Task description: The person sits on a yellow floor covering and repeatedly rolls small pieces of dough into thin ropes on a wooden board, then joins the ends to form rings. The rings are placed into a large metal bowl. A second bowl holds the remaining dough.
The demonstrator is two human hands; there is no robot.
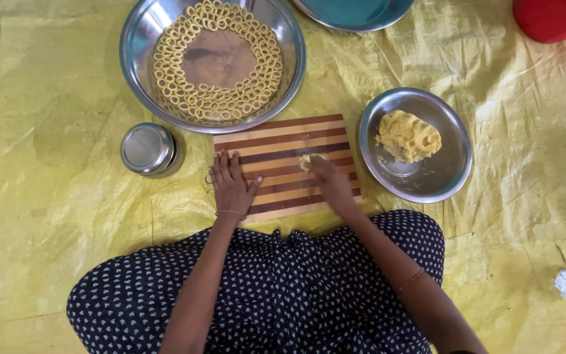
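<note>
Right hand [330,182] presses dough piece [307,160]; bowl [447,177] holds dough lump [408,136].

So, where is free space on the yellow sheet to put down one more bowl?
The widest bare patch of yellow sheet lies left of the small steel container and the big ring tray. Another lies right of the dough bowl. Around the striped board, under the left hand and right hand, it is crowded.
</note>
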